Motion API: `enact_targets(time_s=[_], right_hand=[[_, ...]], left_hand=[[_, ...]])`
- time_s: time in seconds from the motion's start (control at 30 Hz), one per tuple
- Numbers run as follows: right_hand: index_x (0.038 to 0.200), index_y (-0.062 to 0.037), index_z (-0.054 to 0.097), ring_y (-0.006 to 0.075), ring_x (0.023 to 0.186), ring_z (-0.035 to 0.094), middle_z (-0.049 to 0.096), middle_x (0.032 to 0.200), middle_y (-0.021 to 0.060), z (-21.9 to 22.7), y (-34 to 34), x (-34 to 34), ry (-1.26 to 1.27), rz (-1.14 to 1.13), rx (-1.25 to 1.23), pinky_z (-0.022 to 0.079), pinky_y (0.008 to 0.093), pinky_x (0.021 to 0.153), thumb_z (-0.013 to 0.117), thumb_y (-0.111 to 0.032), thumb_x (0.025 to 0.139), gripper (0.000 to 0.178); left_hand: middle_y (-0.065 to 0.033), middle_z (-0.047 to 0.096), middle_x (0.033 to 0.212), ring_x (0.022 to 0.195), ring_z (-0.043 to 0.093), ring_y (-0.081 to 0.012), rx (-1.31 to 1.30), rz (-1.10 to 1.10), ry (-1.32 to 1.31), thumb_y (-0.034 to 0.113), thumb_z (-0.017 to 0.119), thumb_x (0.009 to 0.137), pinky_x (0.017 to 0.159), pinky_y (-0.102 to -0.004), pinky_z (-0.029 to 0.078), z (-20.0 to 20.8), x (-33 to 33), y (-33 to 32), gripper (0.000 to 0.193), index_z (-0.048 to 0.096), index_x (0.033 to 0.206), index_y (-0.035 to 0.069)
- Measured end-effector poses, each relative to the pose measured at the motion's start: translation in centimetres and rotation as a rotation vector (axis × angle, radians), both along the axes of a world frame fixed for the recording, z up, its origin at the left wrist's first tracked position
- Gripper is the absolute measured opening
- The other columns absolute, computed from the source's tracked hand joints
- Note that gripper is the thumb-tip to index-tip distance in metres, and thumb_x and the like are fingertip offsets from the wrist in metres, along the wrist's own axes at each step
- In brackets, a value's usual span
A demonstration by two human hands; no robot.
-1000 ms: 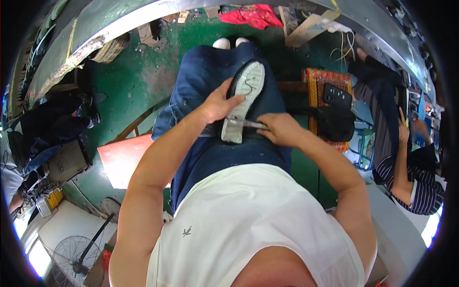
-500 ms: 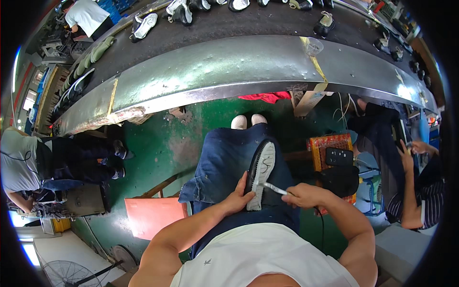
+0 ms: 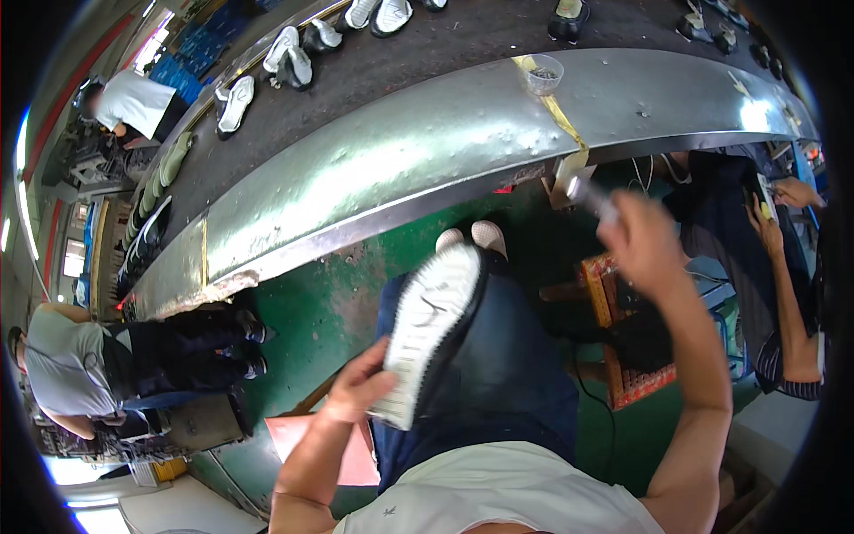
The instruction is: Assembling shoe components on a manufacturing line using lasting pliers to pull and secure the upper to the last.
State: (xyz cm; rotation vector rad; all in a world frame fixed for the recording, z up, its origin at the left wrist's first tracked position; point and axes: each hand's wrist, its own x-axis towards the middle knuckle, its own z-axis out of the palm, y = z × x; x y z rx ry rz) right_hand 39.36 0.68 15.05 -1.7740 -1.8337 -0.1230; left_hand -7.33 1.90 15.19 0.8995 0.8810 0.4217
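Observation:
A shoe (image 3: 436, 307) is held over my lap with its white sole up, a dark wavy line along it and a black edge round it. My left hand (image 3: 360, 387) grips its narrower near end, thumb on the sole and fingers at the side. Off to the right, apart from the shoe, my right hand (image 3: 642, 240) is raised, closed round a short metal tool (image 3: 583, 191) with a pale handle. Motion smears that tool, so its exact kind is unclear. Its tip points up and left, close below the bench edge in the picture.
Ahead curves a metal-edged bench (image 3: 382, 133) with several shoes (image 3: 289, 58) and a clear cup (image 3: 543, 76) holding small dark bits. A patterned stool (image 3: 645, 387) stands right, a pink panel (image 3: 329, 449) left. Co-workers sit at left (image 3: 80, 360) and right (image 3: 783, 294); another (image 3: 138, 102) is at far left.
My right hand has lifted the tool off the sole, up and right. The shoe has shifted left, its sole turned more toward me. The whole view has tilted.

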Motion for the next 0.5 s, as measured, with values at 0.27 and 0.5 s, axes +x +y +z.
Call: enact_targets(time_s=[0.27, 0.5], right_hand=[[0.114, -0.0033, 0.061, 0.0396, 0.099, 0.063, 0.066, 0.106, 0.0189, -3.0, 16.9, 19.4, -0.216, -0.445, 0.008, 0.047, 0.0506, 0.084, 0.06, -0.039, 0.098, 0.039], [0.118, -0.001, 0.06, 0.0418, 0.1, 0.062, 0.065, 0.106, 0.0207, -2.5, 18.9, 17.9, -0.04, -0.435, 0.011, 0.047, 0.0484, 0.087, 0.066, -0.038, 0.094, 0.044]], left_hand=[[-0.0159, 0.06, 0.139, 0.118, 0.061, -0.0198, 0.653, 0.026, 0.22, 0.014, 0.071, 0.092, 0.103, -0.0312, 0.046, 10.7, 19.8, 27.3, 0.069, 0.04, 0.152, -0.002], [-0.0168, 0.062, 0.135, 0.13, 0.054, -0.039, 1.988, -0.172, 0.966, 0.028, 0.065, 0.095, 0.108, -0.0456, 0.044, 3.5, 34.7, 47.8, 0.053, 0.054, 0.143, 0.011]])
